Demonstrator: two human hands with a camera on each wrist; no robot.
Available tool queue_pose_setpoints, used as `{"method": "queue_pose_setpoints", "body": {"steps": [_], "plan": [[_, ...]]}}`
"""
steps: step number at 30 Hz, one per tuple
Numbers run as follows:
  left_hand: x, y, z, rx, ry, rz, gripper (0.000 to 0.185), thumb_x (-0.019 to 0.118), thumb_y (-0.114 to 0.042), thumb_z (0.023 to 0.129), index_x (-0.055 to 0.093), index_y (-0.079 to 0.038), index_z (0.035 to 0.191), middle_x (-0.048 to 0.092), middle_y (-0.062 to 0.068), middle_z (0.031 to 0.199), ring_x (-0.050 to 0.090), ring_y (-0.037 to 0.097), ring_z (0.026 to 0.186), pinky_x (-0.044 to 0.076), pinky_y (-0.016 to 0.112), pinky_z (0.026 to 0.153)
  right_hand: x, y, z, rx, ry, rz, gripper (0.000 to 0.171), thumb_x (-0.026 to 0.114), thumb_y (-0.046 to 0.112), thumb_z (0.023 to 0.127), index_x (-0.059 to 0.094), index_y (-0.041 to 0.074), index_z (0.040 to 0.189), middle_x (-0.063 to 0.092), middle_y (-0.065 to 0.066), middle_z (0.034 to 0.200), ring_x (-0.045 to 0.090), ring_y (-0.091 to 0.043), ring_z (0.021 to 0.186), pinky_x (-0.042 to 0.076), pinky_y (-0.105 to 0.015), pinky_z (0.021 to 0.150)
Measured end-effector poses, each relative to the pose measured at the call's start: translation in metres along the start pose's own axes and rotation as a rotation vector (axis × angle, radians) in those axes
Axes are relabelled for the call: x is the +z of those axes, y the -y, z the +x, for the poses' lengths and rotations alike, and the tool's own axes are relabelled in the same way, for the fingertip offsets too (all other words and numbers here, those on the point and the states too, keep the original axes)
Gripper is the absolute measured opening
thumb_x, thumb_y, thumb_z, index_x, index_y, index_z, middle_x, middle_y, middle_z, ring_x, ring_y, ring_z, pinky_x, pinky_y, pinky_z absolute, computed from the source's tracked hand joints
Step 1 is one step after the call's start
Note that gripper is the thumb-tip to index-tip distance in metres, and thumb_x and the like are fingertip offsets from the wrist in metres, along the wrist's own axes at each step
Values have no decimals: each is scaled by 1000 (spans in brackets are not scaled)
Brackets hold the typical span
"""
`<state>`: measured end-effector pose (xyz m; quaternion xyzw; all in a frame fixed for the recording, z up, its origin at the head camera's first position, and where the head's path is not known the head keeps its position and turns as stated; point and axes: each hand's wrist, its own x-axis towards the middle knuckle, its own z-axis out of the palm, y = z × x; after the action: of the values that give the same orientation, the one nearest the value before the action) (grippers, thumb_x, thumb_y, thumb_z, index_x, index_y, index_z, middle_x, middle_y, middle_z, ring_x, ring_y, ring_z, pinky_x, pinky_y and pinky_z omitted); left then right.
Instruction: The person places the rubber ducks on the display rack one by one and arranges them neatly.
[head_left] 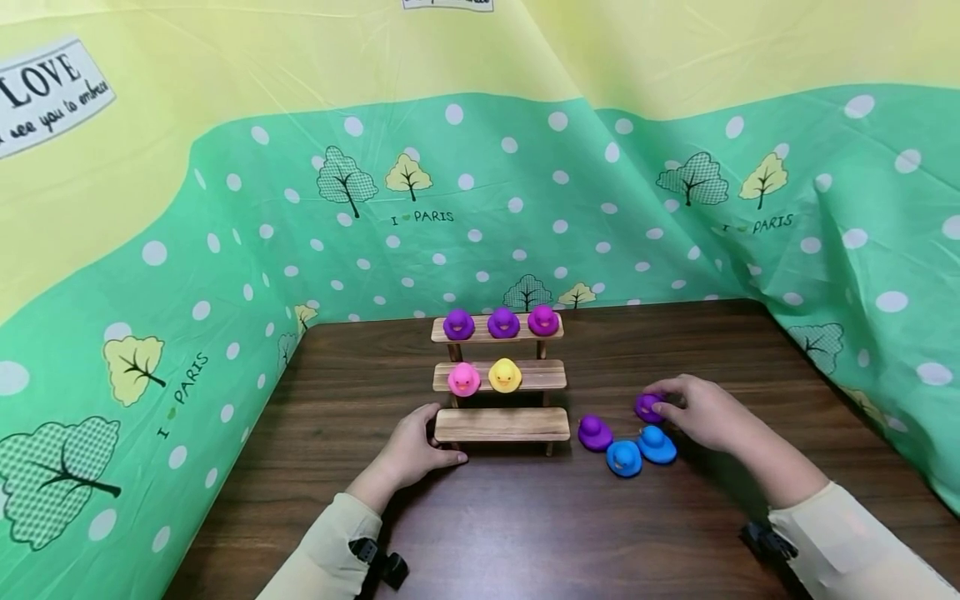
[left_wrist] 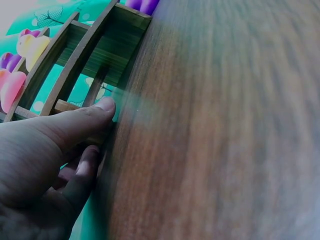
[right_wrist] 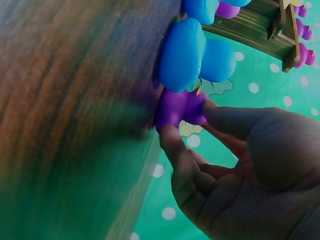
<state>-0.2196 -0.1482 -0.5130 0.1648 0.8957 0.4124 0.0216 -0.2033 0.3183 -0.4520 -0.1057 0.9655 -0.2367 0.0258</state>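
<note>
My right hand (head_left: pixel 705 412) pinches a purple rubber duck (head_left: pixel 648 407) between thumb and fingers, at the right of the table. In the right wrist view that purple duck (right_wrist: pixel 180 107) is right beside a blue one (right_wrist: pixel 182 55). Close by on the table are two blue rubber ducks (head_left: pixel 624 458) and another purple duck (head_left: pixel 595 433). My left hand (head_left: pixel 411 450) grips the lower left end of a three-tier wooden stand (head_left: pixel 502 426), thumb in front and fingers partly hidden at its side. In the left wrist view the thumb overlaps the stand's frame (left_wrist: pixel 75 70).
On the top tier sit two purple ducks (head_left: pixel 503 323) and a magenta duck (head_left: pixel 543 321). The middle tier bears a pink duck (head_left: pixel 464 380) and a yellow duck (head_left: pixel 505 376). A green and yellow printed cloth (head_left: pixel 465 242) encloses the brown wooden table (head_left: pixel 495 533) at back and sides.
</note>
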Motion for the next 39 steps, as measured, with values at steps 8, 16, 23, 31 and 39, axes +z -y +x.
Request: {"method": "queue_pose_setpoints", "body": {"steps": [8,16,23,31,39], "plan": [[0,0,0,8,5,-2,77,101,-30,69,63,-4,130,66,2,117,62,17,104,52,42,98,3,0,0,36,45,121,33,71,17,99,71,6,131,64,-24,122,66,-22,77,52,-34,56],[0,0,0,17,-4,8,74,101,-29,68,64,-6,127,66,2,116,62,18,104,51,43,99,4,0,1,8,22,73,26,81,26,94,78,11,115,71,-17,115,71,-34,99,58,-48,76],[0,0,0,21,-3,16,73,101,-29,68,64,-7,127,66,2,115,62,18,104,51,43,99,6,-2,1,11,23,72,27,83,18,92,77,9,116,73,-14,110,70,-30,98,57,-46,78],[0,-1,0,7,-2,12,77,101,-28,68,63,-3,130,66,5,119,62,20,108,50,44,102,4,-4,-3,-45,24,64,31,79,14,94,74,4,123,70,-17,114,69,-36,103,57,-54,83],[0,-2,-1,-9,-1,12,85,101,-28,69,60,1,137,66,9,124,62,23,113,49,44,104,5,-4,-4,-30,6,53,31,79,17,95,73,7,123,72,-14,113,69,-36,104,56,-56,84]]}}
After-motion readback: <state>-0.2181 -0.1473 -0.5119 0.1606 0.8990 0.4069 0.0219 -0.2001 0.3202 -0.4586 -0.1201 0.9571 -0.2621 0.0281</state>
